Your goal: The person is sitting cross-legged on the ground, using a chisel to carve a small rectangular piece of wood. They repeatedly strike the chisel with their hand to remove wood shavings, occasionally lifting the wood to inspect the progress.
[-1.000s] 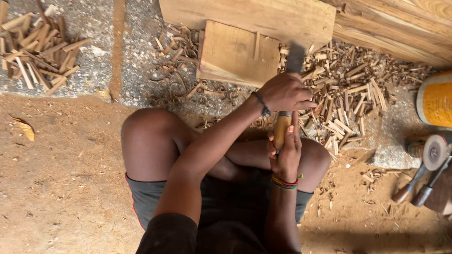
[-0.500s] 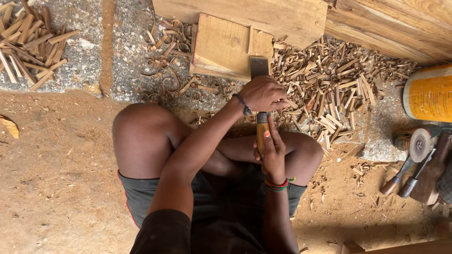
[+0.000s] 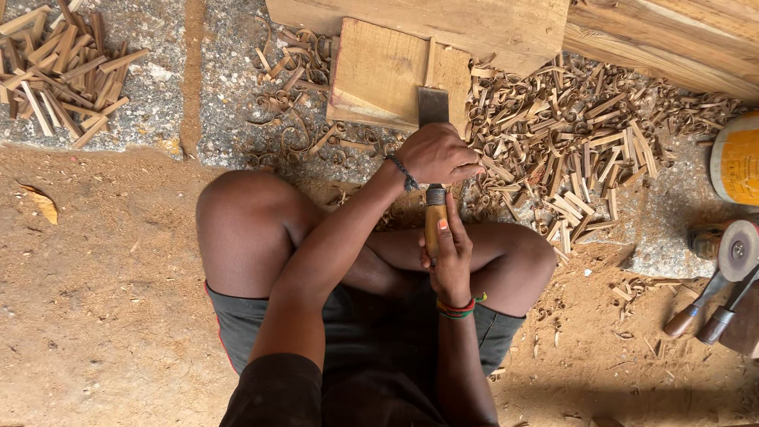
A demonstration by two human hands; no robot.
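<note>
The person sits cross-legged on the sawdust-covered ground, both hands on a wide chisel (image 3: 433, 158). The left hand (image 3: 437, 153) lies over the metal shank just behind the blade, fingers clenched down around it, a dark bracelet at the wrist. The right hand (image 3: 449, 257) sits lower, at about 6 o'clock from the left, its fingers wrapped around the wooden handle (image 3: 435, 217) (an orange-painted thumbnail shows on top), with coloured bands at the wrist.

The chisel's flat blade (image 3: 432, 106) points toward 12 o'clock and rests on the near edge of a small wooden board (image 3: 379, 71), which lies flat on the ground just beyond the knees. Behind the board, at 12 o'clock, a larger plank (image 3: 490, 24) touches or overlaps it.

Curled wood shavings (image 3: 577, 142) are heaped at 2 o'clock from the hands, with thinner curls at 10 o'clock. A separate pile of split wood chips (image 3: 63, 71) lies well apart at the far 10 o'clock corner. At 3 o'clock stands a yellow can (image 3: 737, 158), and below it an angle grinder disc (image 3: 738, 249) beside two wooden-handled tools (image 3: 700, 308).
</note>
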